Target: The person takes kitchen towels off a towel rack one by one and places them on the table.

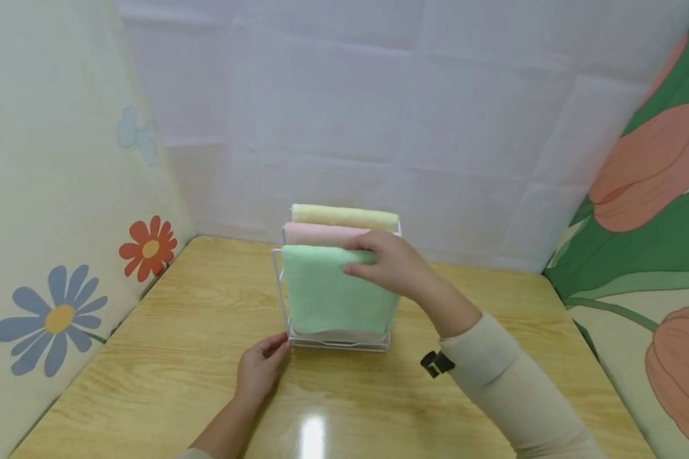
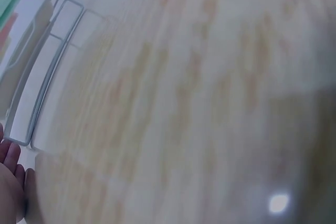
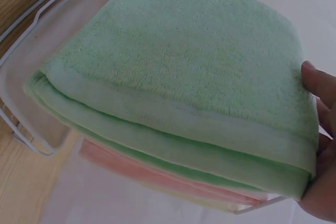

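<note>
A white wire rack (image 1: 279, 295) stands on the table and carries folded towels in a row, one behind another. In front is the green towel (image 1: 333, 293), behind it the pink towel (image 1: 321, 234), and at the back the yellow towel (image 1: 344, 215). My right hand (image 1: 393, 264) pinches the green towel near its top right corner, thumb in front and fingers behind. The towel's folded side edge (image 3: 173, 129) fills much of the right wrist view. At the rack's lower left front corner, my left hand (image 1: 261, 368) grips the wire with its fingertips; some fingers are hidden.
A pale tray (image 3: 58, 72) lies in the rack's base. The wood-grain table (image 1: 195, 344) extends around it. A white sheet (image 1: 344, 115) hangs behind, with flower-printed panels on the left (image 1: 34, 191) and right (image 1: 666, 268).
</note>
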Motion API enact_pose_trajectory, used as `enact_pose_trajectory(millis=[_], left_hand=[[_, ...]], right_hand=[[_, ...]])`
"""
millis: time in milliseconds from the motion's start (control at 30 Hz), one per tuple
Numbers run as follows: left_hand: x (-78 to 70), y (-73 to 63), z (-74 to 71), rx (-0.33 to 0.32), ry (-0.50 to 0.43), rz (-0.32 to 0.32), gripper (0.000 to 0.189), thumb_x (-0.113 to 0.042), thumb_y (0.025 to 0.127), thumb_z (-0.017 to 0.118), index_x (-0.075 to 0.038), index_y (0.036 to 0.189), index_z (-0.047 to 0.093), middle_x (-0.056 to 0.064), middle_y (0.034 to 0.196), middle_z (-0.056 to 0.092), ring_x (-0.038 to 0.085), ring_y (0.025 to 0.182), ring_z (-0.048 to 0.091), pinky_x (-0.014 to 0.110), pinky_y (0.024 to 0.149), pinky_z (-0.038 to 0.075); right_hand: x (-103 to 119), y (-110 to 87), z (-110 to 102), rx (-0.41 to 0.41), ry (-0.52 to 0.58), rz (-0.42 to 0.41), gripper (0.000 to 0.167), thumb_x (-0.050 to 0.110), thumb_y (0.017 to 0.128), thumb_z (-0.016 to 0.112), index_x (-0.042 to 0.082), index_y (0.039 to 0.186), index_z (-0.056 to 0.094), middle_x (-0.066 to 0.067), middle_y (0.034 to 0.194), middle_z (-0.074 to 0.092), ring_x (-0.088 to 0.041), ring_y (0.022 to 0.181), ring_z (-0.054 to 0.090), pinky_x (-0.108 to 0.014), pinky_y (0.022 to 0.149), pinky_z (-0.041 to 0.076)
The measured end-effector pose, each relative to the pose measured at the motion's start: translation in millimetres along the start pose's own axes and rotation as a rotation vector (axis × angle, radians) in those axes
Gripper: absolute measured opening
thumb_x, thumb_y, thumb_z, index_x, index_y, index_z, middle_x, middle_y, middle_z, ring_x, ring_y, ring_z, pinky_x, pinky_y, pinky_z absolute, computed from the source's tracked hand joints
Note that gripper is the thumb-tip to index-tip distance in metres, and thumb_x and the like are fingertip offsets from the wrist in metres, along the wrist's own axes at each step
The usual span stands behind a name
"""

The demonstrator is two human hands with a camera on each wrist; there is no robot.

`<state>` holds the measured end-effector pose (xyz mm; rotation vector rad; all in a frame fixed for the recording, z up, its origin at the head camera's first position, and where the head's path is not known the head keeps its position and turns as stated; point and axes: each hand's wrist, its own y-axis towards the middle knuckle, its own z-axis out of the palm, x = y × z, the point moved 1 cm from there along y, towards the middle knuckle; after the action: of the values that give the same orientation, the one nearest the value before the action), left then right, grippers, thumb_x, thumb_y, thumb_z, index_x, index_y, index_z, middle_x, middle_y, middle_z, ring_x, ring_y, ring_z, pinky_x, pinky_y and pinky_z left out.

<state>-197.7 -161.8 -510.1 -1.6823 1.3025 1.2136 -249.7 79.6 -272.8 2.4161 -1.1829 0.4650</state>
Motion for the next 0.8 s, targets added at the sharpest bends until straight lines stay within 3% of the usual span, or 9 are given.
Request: enact_pose_trajectory(millis=[233, 500, 800], left_hand=[[1.1, 1.2, 0.1, 0.003, 0.037, 0.003, 0.029, -0.018, 0.093, 0.068, -0.001, 0.116, 0.069, 0.016, 0.118, 0.070, -0.002, 0.092, 0.059, 0.010, 0.078, 0.048], [2.7, -1.0, 0.3, -0.007, 0.023, 0.004, 0.029, -0.019, 0.092, 0.069, -0.001, 0.115, 0.069, 0.016, 0.116, 0.071, -0.007, 0.083, 0.056, 0.011, 0.074, 0.048], [4.2, -0.3, 1.5, -0.017, 0.014, 0.010, 0.027, -0.014, 0.092, 0.069, 0.000, 0.115, 0.069, 0.018, 0.114, 0.071, -0.007, 0.080, 0.055, 0.011, 0.071, 0.049]], right_hand=[[-0.5, 5.1, 0.1, 0.025, -0.013, 0.047, 0.042, 0.038, 0.088, 0.072, 0.016, 0.124, 0.067, 0.000, 0.123, 0.069, -0.018, 0.114, 0.063, -0.039, 0.102, 0.048], [0.7, 12.1, 3.2, 0.064, -0.040, 0.121, 0.044, 0.045, 0.085, 0.073, 0.020, 0.121, 0.069, 0.004, 0.126, 0.068, -0.017, 0.118, 0.062, -0.039, 0.102, 0.048], [0.6, 14.7, 4.5, 0.029, 0.013, 0.150, 0.029, 0.043, 0.085, 0.074, 0.024, 0.107, 0.074, 0.009, 0.109, 0.074, -0.012, 0.099, 0.064, -0.036, 0.091, 0.051]])
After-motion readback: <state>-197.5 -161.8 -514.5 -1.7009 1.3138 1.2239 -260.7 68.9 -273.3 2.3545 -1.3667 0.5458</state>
